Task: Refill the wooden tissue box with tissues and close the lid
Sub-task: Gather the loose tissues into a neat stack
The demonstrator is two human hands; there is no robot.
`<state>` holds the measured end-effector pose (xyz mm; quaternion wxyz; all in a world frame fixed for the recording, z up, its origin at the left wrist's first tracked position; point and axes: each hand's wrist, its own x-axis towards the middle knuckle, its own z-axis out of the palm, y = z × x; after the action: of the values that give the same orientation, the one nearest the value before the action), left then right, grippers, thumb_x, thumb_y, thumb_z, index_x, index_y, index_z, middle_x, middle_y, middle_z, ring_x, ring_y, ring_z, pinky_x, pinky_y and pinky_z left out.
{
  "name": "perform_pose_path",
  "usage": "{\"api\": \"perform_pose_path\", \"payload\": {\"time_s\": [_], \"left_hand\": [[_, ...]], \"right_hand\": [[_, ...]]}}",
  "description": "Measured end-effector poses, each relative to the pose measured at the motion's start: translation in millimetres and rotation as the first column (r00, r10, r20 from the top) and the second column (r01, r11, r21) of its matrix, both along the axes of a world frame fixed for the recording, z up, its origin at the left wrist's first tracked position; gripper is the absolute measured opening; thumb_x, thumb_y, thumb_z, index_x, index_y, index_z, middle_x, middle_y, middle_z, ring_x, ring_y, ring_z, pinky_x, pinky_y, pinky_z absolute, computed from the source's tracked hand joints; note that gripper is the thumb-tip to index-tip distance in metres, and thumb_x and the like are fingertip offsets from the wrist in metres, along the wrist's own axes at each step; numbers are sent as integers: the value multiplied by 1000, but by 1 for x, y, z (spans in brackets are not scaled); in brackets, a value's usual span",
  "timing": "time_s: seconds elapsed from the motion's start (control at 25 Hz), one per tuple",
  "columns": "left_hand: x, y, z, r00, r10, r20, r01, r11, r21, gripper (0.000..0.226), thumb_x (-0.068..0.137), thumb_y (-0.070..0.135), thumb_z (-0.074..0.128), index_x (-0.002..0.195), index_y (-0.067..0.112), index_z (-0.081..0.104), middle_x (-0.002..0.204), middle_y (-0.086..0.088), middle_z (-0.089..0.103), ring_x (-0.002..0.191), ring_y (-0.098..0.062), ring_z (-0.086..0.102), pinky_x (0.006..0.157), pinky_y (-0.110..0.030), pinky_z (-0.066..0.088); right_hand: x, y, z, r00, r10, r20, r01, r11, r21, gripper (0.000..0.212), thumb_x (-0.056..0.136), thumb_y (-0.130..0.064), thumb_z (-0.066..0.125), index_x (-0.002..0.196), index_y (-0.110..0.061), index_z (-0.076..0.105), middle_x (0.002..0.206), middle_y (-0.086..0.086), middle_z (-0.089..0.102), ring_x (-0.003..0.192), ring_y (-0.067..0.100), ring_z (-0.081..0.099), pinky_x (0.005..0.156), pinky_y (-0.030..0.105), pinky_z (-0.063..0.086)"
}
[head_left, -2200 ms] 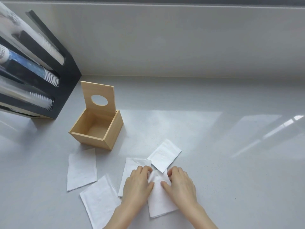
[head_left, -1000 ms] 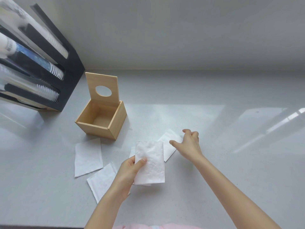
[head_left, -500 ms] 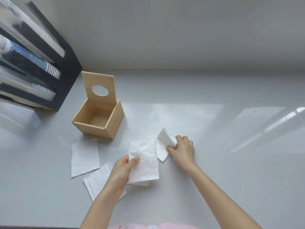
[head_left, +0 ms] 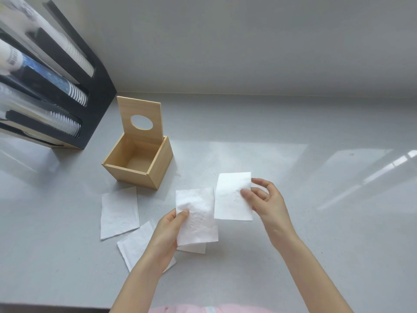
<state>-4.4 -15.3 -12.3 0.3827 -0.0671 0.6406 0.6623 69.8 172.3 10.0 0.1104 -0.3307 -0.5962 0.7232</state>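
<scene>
Head view: the light wooden square tissue box (head_left: 137, 161) sits toward the back-left of the pale grey surface (head_left: 293, 222), empty, its lid with the round hole (head_left: 141, 118) standing upright. Left hand (head_left: 165, 236) has its grip pinched on one white folded tissue (head_left: 196, 215) — right hand (head_left: 266, 199) pinches another white tissue (head_left: 233, 196) just beside it, both lifted. Two more tissues (head_left: 118, 211) lie flat left of the hands, in front of the box. Black cup dispenser rack (head_left: 56, 86) stands at the far left edge.
</scene>
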Motion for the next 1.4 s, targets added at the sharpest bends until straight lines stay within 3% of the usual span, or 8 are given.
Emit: {"api": "perform_pose_path", "payload": {"time_s": [0.12, 0.24, 0.36, 0.56, 0.84, 1.0, 1.16, 1.4], "left_hand": [[2, 1, 2, 1000, -7, 20, 6, 999, 48, 27, 96, 18, 41, 106, 10, 66, 92, -1, 76, 82, -13, 71, 63, -22, 55], [5, -1, 9, 1000, -24, 9, 24, 997, 75, 33, 96, 24, 40, 112, 11, 65, 107, -7, 73, 95, -20, 68, 68, -27, 52], [6, -8, 13, 1000, -17, 12, 16, 996, 90, 35, 97, 28, 38, 108, 14, 68, 102, -6, 74, 89, -18, 69, 62, -28, 54], [2, -32, 15, 998, 13, 63, -21, 992, 127, 33, 96, 28, 39, 106, 12, 66, 99, -6, 75, 88, -19, 71, 73, -35, 54], [-4, -65, 11, 998, 12, 56, -16, 998, 65, 27, 93, 14, 50, 116, 8, 60, 108, -11, 71, 90, -22, 69, 67, -28, 57], [-10, -79, 8, 998, 19, 57, -21, 999, 41, 26, 93, 12, 49, 117, 8, 59, 110, -11, 70, 89, -20, 68, 68, -24, 57], [-19, -86, 6, 997, 27, 69, -29, 999, 32, 22, 93, 13, 50, 112, 10, 61, 104, -7, 71, 87, -18, 68, 65, -24, 56], [-33, -84, 6, 998, 13, 69, -16, 999, 36, 18, 93, 13, 49, 105, 13, 62, 98, -3, 71, 82, -14, 69, 62, -23, 56]], "right_hand": [[1, -17, 6, 988, 149, -28, -151, 988, -42, 12, 85, -6, 62, 93, -15, 59, 80, -4, 70, 66, 1, 65, 64, 12, 51], [-2, -40, 2, 969, 247, 8, -247, 968, -38, 9, 86, -8, 61, 94, -11, 61, 81, -2, 69, 72, 4, 64, 66, 13, 50], [-7, -55, -2, 967, 247, 65, -248, 969, 3, 7, 86, -11, 61, 88, -18, 60, 83, -2, 68, 71, 2, 64, 68, 13, 49], [-16, -81, -9, 954, 258, 153, -271, 960, 75, 12, 85, -13, 61, 83, -24, 58, 90, 0, 65, 83, 17, 63, 81, 33, 51], [-30, -116, -16, 933, 277, 229, -315, 937, 153, 18, 85, -16, 61, 75, -29, 53, 82, -5, 61, 81, 16, 60, 73, 24, 48], [-32, -118, -20, 927, 219, 304, -291, 933, 214, 6, 88, -21, 57, 93, -21, 60, 94, 0, 63, 86, 18, 62, 72, 21, 48], [-32, -103, -29, 822, 62, 566, -392, 782, 484, 49, 87, -32, 56, 130, -13, 41, 128, 6, 47, 117, 21, 48, 92, 35, 42], [-43, -96, -37, 679, 22, 733, -562, 658, 501, 53, 83, -33, 59, 125, -9, 38, 128, 11, 38, 120, 29, 39, 94, 36, 37]]}}
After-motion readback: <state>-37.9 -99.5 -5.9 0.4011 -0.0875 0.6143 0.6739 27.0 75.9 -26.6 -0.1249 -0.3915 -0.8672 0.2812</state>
